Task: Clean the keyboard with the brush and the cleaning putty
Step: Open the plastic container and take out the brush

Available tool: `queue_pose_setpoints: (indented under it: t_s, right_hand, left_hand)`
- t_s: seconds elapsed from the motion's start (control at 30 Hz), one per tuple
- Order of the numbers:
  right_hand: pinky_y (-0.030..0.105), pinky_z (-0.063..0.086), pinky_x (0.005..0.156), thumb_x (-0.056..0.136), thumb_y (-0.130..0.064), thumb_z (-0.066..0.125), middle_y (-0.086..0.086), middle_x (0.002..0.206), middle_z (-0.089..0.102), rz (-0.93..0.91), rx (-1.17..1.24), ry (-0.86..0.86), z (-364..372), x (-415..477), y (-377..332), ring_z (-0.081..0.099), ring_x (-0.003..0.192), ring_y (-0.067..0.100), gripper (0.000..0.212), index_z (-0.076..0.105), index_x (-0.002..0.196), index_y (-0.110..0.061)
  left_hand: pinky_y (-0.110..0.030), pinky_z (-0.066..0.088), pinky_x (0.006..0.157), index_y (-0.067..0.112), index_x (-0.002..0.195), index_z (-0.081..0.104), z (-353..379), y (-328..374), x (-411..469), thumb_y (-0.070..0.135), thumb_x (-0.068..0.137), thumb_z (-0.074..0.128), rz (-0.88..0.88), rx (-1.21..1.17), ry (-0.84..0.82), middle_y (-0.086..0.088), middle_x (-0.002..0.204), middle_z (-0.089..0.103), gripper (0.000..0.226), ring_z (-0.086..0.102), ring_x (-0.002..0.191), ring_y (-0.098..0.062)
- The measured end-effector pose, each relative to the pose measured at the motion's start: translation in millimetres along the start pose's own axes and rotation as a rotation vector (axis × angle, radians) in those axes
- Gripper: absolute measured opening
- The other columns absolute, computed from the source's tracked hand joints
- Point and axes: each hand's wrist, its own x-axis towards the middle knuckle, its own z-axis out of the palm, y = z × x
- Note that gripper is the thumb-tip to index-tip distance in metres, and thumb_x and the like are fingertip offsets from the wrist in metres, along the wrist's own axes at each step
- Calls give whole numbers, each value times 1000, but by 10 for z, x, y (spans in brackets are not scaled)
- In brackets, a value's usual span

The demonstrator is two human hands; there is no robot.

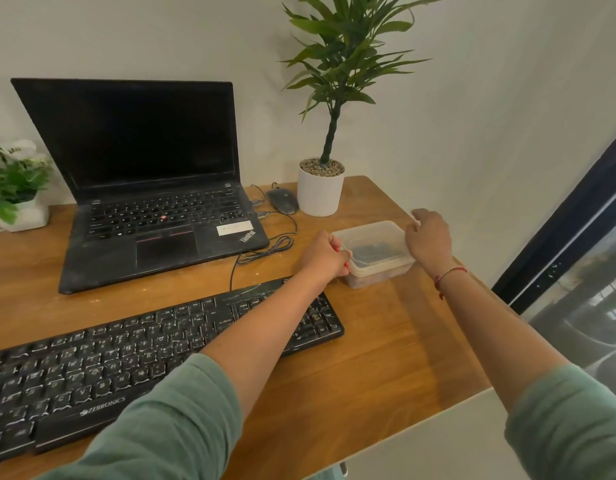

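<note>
The keyboard (154,344) lies lengthwise across the table (386,358), nearer you than the lidded box (372,244), where your left hand (325,254) has its grip curled on the near corner, while the grip of your right hand (429,239) at the far side is unclear.

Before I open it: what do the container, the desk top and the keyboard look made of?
Container: thin translucent plastic with a cloudy finish; dark contents show through it. Desk top: wood or wood-look laminate, satin brown with visible grain; I cannot tell which. Keyboard: black matte plastic, dulled by pale dust on the keys.
</note>
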Motion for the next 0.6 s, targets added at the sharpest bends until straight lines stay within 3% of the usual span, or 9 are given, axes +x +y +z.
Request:
queue_pose_setpoints:
  t_s: [0.17,0.33,0.5,0.6]
  right_hand:
    - [41,30,109,97,-37,42,13,142,44,-197,-200,-271,254,-216,-134,42,129,31,50,43,137,-8]
    - [36,29,110,100,-36,31,15,144,44,-271,-269,-303,299,-214,-63,42,130,29,50,46,135,-4]
    - [37,27,112,100,-32,29,16,145,43,-292,-295,-292,322,-220,-57,40,132,29,48,44,137,-4]
    - [38,28,112,101,-31,28,16,144,44,-283,-300,-276,334,-226,-59,41,132,29,48,45,136,-4]
  left_hand:
    - [-41,58,77,19,83,48,-13,-24,2,7,86,65,-11,-75,-12,-3,87,54,20,67,93,-27]
    - [-31,60,71,17,89,53,-51,-47,17,6,87,65,-15,-113,-9,-3,93,55,16,67,89,-23]
    - [-37,59,75,22,86,49,-70,-100,44,3,86,62,-45,-95,-17,-11,106,60,23,67,91,-24]
    - [-25,58,58,17,93,46,-125,-109,5,1,91,56,-74,-163,-68,-18,113,59,19,67,83,-21]
